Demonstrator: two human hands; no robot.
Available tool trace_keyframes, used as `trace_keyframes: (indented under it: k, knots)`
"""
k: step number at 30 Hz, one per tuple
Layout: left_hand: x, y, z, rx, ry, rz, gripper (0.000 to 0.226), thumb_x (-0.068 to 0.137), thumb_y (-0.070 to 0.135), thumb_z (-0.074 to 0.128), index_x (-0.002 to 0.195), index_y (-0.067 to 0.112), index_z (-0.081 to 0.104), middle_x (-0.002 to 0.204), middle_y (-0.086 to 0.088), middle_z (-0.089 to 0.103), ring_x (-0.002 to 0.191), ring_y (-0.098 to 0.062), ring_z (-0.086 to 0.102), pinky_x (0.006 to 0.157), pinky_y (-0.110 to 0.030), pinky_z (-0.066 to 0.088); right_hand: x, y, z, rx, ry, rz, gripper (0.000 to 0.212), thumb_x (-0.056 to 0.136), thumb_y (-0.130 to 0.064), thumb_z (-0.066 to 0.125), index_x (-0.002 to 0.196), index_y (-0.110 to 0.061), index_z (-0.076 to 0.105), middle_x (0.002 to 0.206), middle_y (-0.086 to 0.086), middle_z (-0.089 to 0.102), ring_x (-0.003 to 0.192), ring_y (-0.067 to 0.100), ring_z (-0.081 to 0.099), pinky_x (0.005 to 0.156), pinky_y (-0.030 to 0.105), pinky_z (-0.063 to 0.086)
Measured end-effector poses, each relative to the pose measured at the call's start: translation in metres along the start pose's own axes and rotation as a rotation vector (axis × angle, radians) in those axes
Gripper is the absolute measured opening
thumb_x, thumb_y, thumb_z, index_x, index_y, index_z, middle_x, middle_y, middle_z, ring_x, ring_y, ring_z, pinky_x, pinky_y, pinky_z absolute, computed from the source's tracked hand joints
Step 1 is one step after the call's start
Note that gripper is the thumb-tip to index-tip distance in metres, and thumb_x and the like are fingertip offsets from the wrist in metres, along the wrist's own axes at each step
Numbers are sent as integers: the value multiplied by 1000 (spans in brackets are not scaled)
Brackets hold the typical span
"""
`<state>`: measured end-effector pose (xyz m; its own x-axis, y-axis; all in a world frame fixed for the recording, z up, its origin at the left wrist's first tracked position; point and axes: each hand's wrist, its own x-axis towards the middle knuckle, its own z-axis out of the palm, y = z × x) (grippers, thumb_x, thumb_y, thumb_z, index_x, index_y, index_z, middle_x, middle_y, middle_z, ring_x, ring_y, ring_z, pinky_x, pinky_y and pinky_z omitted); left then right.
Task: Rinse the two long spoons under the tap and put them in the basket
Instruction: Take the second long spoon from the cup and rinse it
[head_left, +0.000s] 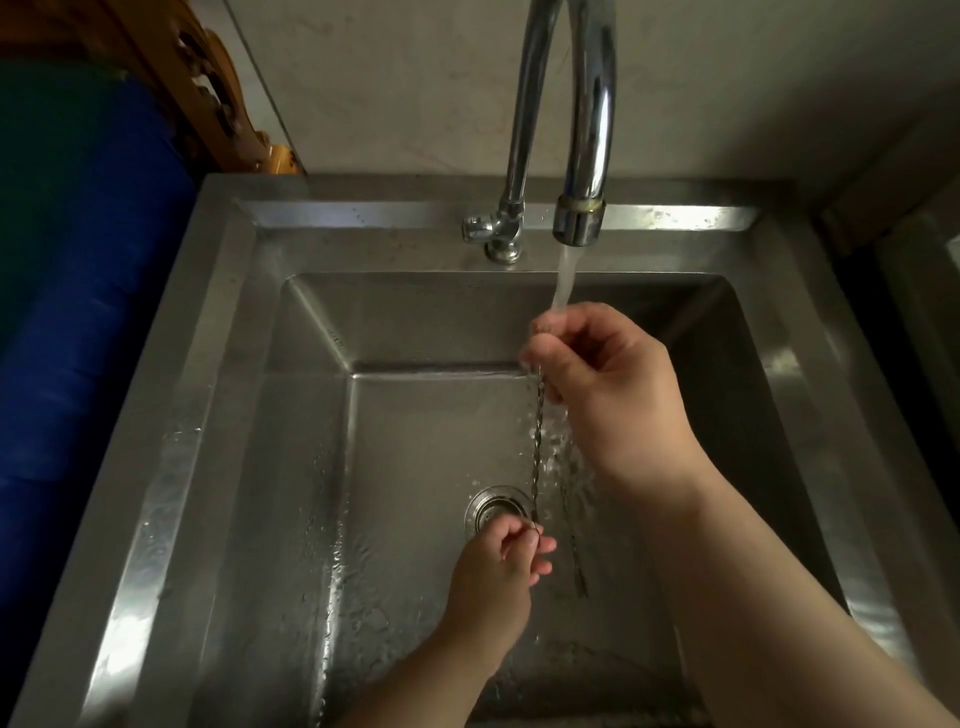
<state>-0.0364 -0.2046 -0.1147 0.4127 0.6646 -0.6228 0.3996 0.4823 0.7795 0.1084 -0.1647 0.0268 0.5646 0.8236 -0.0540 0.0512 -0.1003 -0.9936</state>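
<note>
A long, thin twisted-handle spoon (537, 431) hangs nearly upright in the water stream over the steel sink (218, 395). My right hand (613, 384) pinches its upper end right under the tap spout (577, 223), and the bowl is hidden by my fingers. My left hand (498, 566) pinches its lower end above the drain (491, 508). A second long spoon (574, 551) lies on the sink floor to the right of my left hand, partly behind the splashing water. No basket is in view.
Water runs from the tall chrome tap and splashes on the sink floor. The tap's lever (480, 228) sits on the back ledge. A blue and green object (78, 312) and carved wood (208, 88) stand to the left of the sink.
</note>
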Motion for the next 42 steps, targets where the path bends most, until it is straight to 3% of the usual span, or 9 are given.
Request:
trace_keyframes:
  k: [6, 12, 16, 19, 25, 29, 33, 38, 42]
  knots:
    - [12, 7, -10, -115, 129, 1, 14, 95, 22, 56, 88, 25, 68, 84, 9, 76, 71, -4, 69, 59, -16, 50, -2, 3, -17, 57, 119, -8, 6, 92, -17, 64, 90, -22, 66, 80, 6, 69, 65, 12, 60, 61, 22, 52]
    - [53, 56, -33, -717, 268, 10, 15, 93, 1, 59, 93, 15, 61, 77, 0, 70, 67, -7, 68, 61, -19, 54, -25, 52, -68, 340, 488, 196, 15, 85, -20, 68, 95, -32, 68, 86, 1, 72, 74, 12, 70, 71, 25, 56]
    - [68, 91, -30, -794, 190, 84, 12, 95, 7, 59, 87, 17, 59, 73, -3, 65, 70, -13, 65, 68, -26, 56, -74, 110, -82, -91, 471, 422, 19, 87, -21, 70, 90, -40, 72, 84, -6, 75, 67, -3, 69, 58, 12, 51]
    - [72, 110, -13, -674, 178, 135, 4, 94, 17, 62, 90, 18, 63, 66, 4, 67, 61, -9, 66, 60, -25, 56, -106, 144, -73, -345, 328, 499, 19, 84, -17, 74, 79, -35, 73, 72, -16, 73, 64, -7, 65, 55, 6, 47]
    - [73, 109, 11, -290, 137, 266, 11, 91, 34, 62, 84, 34, 70, 64, 11, 67, 59, -8, 61, 54, -26, 52, -130, 161, -38, -673, 48, 426, 13, 86, -33, 70, 99, -34, 73, 86, -1, 77, 76, 14, 70, 66, 30, 51]
    - [75, 106, 3, -38, 134, 328, 10, 83, 49, 57, 81, 48, 67, 66, 16, 70, 59, -5, 65, 69, -44, 62, -133, 161, -18, -794, 40, 279, 13, 89, -31, 66, 96, -22, 72, 83, 3, 73, 75, 24, 68, 63, 35, 49]
    - [82, 105, -8, 101, 122, 312, 18, 84, 42, 57, 94, 33, 69, 72, 13, 72, 65, -8, 68, 75, -49, 61, -130, 166, 1, -759, 44, 290, 11, 89, -18, 64, 89, -10, 72, 82, 7, 70, 74, 27, 65, 63, 37, 47]
    - [87, 103, -13, 287, 76, 316, 25, 85, 36, 58, 109, 34, 65, 98, 11, 74, 88, -9, 71, 85, -42, 58, -115, 189, 16, -763, 26, 387, 18, 90, -22, 59, 81, -7, 64, 84, 12, 68, 77, 34, 64, 63, 37, 42]
    - [95, 95, -22, 474, 98, 396, 23, 92, 34, 58, 114, 30, 62, 103, 15, 69, 92, -4, 67, 76, -23, 52, -104, 226, 20, -790, -12, 501, 19, 91, -24, 53, 85, -9, 63, 90, 12, 68, 80, 33, 65, 65, 34, 45]
